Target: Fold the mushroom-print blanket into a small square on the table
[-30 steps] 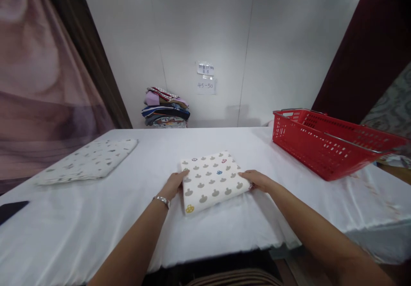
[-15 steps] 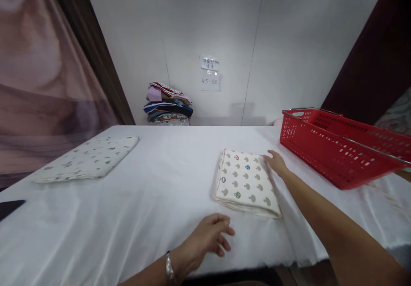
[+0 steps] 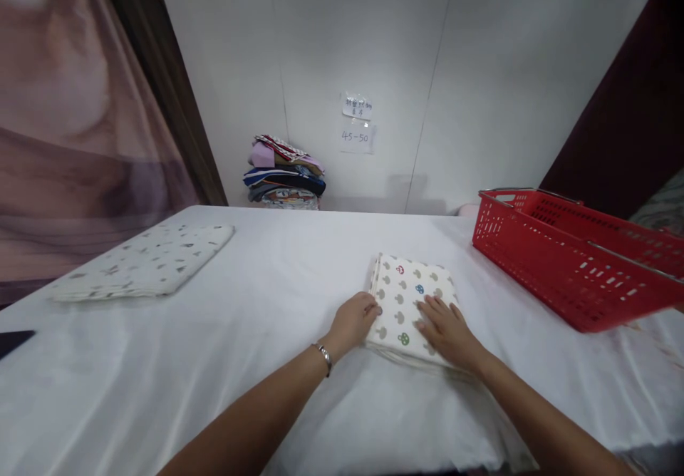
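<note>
A folded cream cloth with a mushroom print [image 3: 400, 296] lies on the white-covered table in front of me. My left hand [image 3: 353, 319], with a silver bracelet at the wrist, is closed at the cloth's left edge, fingers curled against it and their undersides hidden. My right hand [image 3: 449, 330] lies flat with fingers stretched out on top of the cloth's right half, covering some of the print.
Another folded white cloth with small dark motifs [image 3: 154, 259] lies at the table's left. A red plastic basket [image 3: 556, 248] stands at the right. Several folded fabrics are in a stack [image 3: 286, 173] by the wall, left of paper signs [image 3: 357, 125]. The white tablecloth [image 3: 256, 362] has wrinkles.
My left hand has moved up to the cloth's left edge and closed there. My right hand has moved from the far right corner onto the cloth's top.
</note>
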The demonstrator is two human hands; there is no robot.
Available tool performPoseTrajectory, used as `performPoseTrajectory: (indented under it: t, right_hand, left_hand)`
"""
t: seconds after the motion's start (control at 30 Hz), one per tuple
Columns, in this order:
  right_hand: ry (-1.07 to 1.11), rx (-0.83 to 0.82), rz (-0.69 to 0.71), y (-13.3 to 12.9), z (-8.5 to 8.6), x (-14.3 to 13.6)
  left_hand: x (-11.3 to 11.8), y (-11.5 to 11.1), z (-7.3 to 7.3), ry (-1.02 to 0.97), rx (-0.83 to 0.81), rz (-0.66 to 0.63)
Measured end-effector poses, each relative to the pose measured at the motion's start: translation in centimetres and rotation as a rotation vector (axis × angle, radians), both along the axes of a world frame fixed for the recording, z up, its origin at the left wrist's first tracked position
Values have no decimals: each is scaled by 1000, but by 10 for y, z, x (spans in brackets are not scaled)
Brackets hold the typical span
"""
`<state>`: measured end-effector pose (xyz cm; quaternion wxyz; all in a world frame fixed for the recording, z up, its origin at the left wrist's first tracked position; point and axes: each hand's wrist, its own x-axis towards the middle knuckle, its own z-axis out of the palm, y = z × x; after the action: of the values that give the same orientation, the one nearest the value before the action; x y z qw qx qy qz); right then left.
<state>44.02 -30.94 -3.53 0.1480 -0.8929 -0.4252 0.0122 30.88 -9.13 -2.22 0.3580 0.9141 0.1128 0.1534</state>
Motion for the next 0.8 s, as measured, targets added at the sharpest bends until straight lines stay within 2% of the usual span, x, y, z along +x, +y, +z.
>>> performPoseTrajectory:
  t: [0.13, 0.23, 0.3, 0.4, 0.53, 0.8]
  right_hand:
    - [78, 278, -149, 1, 3, 30]
    - [177, 488, -324, -3, -5, 47]
    - [269, 560, -421, -6, -14, 53]
    - [377, 578, -500, -11, -25, 55]
    - [383, 608, -505, -12, -34, 54]
    - [408, 622, -510, -10, -36, 53]
  left_hand:
    - [29, 15, 14, 40, -11, 204]
    - [60, 19, 21, 97, 5, 232]
    - [79, 20, 21, 182, -11, 245]
    - [96, 20, 18, 277, -36, 269]
    - [103, 23, 15, 311, -61, 304]
    - [116, 25, 13, 278, -84, 318]
